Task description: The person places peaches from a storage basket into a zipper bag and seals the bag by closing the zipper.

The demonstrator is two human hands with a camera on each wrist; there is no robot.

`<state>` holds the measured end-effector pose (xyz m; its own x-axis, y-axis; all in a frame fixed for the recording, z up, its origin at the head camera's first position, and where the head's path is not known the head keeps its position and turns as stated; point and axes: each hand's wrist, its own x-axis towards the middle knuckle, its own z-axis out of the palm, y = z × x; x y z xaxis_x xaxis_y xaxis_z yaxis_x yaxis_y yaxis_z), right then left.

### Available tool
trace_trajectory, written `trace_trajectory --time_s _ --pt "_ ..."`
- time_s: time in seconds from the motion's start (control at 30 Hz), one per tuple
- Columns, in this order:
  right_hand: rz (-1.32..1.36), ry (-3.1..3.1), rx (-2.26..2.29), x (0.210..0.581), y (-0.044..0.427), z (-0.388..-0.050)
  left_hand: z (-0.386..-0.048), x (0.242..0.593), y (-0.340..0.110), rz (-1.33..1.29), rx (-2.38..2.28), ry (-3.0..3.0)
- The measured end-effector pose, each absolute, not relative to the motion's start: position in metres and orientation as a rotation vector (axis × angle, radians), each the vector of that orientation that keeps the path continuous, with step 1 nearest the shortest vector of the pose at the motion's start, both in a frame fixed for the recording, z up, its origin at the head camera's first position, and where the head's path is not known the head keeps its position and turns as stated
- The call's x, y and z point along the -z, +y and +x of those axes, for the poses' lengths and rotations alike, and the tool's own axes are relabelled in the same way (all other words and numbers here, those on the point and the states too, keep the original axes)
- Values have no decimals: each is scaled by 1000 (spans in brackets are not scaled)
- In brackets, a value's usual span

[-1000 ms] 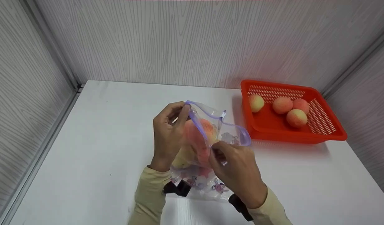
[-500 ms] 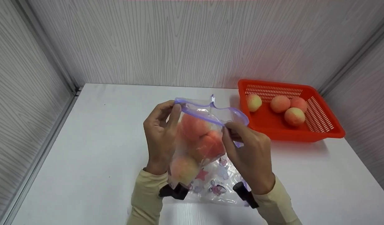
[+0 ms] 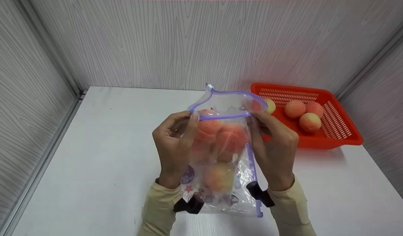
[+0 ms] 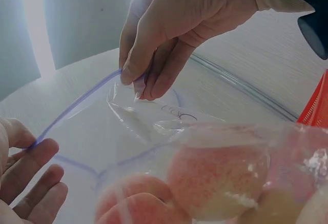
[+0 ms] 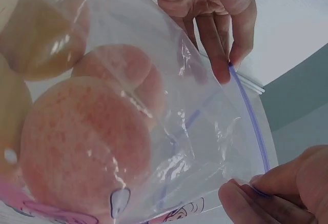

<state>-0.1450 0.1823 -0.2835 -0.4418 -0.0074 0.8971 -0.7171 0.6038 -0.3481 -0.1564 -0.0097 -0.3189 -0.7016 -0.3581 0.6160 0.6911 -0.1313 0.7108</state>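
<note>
The left grip and right grip both pinch, side by side (forearms angled slightly inward).

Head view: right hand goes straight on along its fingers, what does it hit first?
Probably the far purple rim, across the open mouth of the clear bag. The right hand pinches the near rim. Depth is unclear, so it might pass over.
</note>
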Motion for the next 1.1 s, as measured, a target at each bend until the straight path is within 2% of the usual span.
trace_trajectory --time_s 0.53,0.7,0.93,1.1 --pt "534 -1671 -1281 300 188 -153 -139 310 -8 -418 1888 -1723" --pt "564 -1579 -1401 300 191 -157 -147 313 -18 -400 1810 -1690" --pt "565 -1441 -1549 300 193 -161 -163 325 -36 -222 1469 -1878" --pt "530 -1407 -1591 301 195 -161 -170 331 -43 -218 1530 -2058"
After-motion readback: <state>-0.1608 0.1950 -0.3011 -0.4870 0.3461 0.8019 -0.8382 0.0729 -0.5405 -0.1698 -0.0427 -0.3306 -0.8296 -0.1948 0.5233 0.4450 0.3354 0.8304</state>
